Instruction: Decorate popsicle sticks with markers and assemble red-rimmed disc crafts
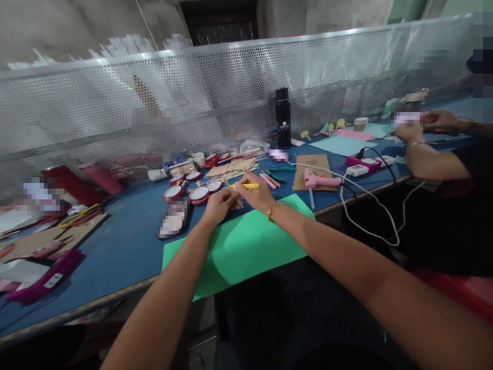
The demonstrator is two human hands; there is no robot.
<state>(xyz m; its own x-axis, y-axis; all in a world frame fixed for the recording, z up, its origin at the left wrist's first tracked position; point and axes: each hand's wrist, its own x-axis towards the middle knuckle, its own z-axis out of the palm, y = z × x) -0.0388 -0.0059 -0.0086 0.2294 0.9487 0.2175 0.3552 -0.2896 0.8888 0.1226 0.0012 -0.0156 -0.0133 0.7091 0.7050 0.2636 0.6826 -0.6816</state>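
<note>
My right hand, with a gold bracelet at its wrist, is closed around a slim yellow pen. Beside it, my left hand pinches what looks like a flat wooden craft stick, its lower part hidden by the fingers. The two hands meet above the far edge of a green sheet, which hangs over the table's front edge. Just left of them lie round white pieces with red rims. Behind the hands is a pile of wooden craft sticks.
A pink glue gun rests on cardboard to the right, near a purple power strip and white cable. A black bottle stands by the perforated metal screen. At far right, a co-worker's hands handle something blurred.
</note>
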